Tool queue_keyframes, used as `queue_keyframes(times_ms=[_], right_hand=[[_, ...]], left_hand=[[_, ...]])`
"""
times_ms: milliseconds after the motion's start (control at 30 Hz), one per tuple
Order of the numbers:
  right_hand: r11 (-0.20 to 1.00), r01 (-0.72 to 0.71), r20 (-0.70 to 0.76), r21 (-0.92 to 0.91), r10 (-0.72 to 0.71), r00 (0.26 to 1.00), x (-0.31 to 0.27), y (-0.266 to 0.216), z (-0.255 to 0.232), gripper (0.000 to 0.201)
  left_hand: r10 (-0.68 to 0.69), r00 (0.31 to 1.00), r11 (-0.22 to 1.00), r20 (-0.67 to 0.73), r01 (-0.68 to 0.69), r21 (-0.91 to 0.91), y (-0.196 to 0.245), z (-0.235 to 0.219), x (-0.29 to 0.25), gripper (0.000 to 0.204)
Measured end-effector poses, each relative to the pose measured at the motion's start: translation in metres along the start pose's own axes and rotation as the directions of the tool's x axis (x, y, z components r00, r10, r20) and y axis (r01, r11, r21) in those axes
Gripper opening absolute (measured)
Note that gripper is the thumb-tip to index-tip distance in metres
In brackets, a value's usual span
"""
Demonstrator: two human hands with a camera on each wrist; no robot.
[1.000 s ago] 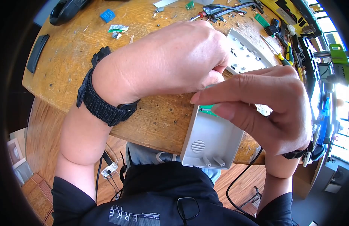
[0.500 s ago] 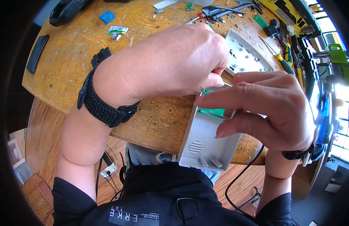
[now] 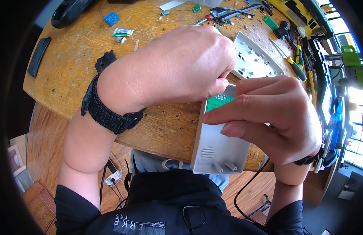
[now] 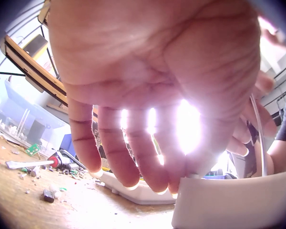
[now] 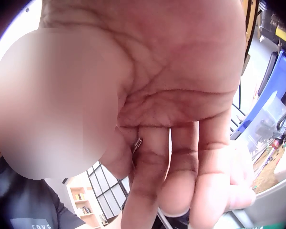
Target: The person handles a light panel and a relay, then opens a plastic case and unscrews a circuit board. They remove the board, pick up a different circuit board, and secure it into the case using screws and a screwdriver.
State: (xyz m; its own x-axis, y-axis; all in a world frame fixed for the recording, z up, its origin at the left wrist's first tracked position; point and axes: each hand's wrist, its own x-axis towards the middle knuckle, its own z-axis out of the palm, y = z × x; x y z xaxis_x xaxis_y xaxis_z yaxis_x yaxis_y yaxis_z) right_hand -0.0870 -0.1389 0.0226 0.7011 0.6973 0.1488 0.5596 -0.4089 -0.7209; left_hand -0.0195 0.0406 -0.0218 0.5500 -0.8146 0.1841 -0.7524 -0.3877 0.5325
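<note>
My left hand (image 3: 193,62) arches over the far-left corner of a light grey plastic housing (image 3: 222,143), its thumb and forefinger gripping the rim, as the left wrist view also shows. A green circuit board (image 3: 217,102) lies in the far half of the housing, partly behind my hands. Above the board is my right hand (image 3: 281,117), thumb and forefinger close together. Between its fingers it holds a thin silver metal rod (image 4: 260,136), which slants down behind the housing wall (image 4: 233,202). The rod's lower end is hidden.
A second grey shell (image 3: 254,58) lies beyond the housing. Screwdrivers (image 3: 297,68), a red-handled tool (image 3: 208,17) and small scraps lie at the back and right of the wooden table (image 3: 162,129). A black cable (image 3: 244,192) hangs by the front edge.
The housing has swivelled slightly, its near end swinging left and then back right. My right hand has dipped a little closer to me; the left has shifted slightly left, keeping its grip.
</note>
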Motion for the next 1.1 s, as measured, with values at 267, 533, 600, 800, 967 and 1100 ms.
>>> queue_keyframes(times_ms=[267, 533, 600, 800, 967, 1100], right_hand=[[0.994, -0.099, -0.098, 0.041, 0.102, 0.99, 0.002, -0.004, 0.002, 0.025], [0.963, -0.21, 0.193, 0.169, 0.177, 0.965, 0.0, -0.003, -0.01, 0.033], [0.951, -0.146, 0.187, 0.273, 0.096, 0.978, -0.001, 0.002, -0.007, 0.036], [0.869, -0.177, 0.259, 0.462, 0.059, 0.964, 0.001, 0.008, -0.014, 0.04], [0.91, -0.174, 0.34, 0.377, 0.039, 0.94, 0.003, 0.016, -0.016, 0.039], [0.924, 0.005, 0.27, 0.382, -0.117, 0.956, -0.003, 0.019, -0.023, 0.038]], left_hand=[[0.047, 0.999, 0.997, 0.003, -0.047, 0.055, -0.001, -0.004, -0.002, 0.015], [-0.011, 1.0, 1.0, 0.018, 0.011, 0.017, 0.001, -0.003, 0.0, 0.014], [-0.002, 1.0, 1.0, 0.002, 0.002, 0.014, 0.0, -0.002, -0.001, 0.014], [0.026, 0.999, 1.0, -0.033, -0.026, 0.009, -0.002, 0.0, -0.001, 0.015], [0.012, 1.0, 1.0, -0.013, -0.012, 0.004, -0.002, -0.001, -0.001, 0.015], [0.011, 1.0, 1.0, -0.022, -0.01, 0.018, -0.002, 0.0, -0.002, 0.016]])
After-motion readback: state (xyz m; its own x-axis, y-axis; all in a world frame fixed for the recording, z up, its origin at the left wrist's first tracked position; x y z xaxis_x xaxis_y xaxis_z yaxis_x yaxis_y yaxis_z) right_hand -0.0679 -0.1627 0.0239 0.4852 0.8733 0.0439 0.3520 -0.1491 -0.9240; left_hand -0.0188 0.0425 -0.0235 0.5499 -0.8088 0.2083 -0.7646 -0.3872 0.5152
